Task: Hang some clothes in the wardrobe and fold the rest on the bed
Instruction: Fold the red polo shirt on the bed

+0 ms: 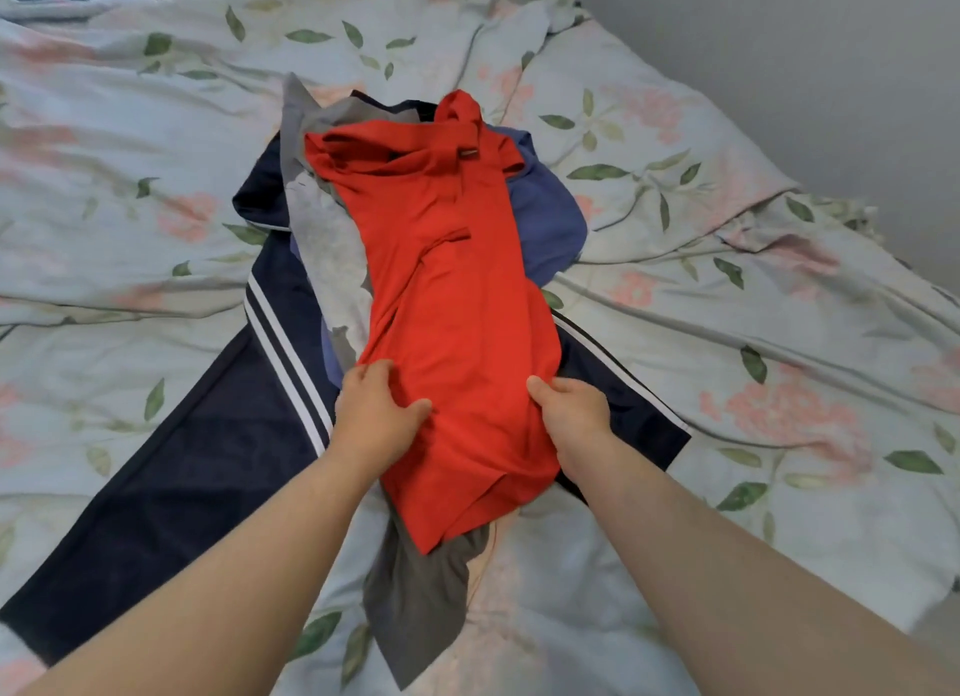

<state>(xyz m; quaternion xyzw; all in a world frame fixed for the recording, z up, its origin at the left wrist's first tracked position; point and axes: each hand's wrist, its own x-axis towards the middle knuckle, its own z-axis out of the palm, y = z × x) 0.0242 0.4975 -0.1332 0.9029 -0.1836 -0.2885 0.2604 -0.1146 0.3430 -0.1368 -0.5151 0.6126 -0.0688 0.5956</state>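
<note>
Red shirt (457,300) tops a loose pile mid-bed (779,332); under it lie navy striped trousers (171,487), a grey garment (415,602) and a blue one (545,217), all unfolded. Left hand (371,409) and right hand (571,420) each pinch the shirt's near end, fingers curled into the cloth. Judged barely begun: nothing folded, no wardrobe in view.
</note>
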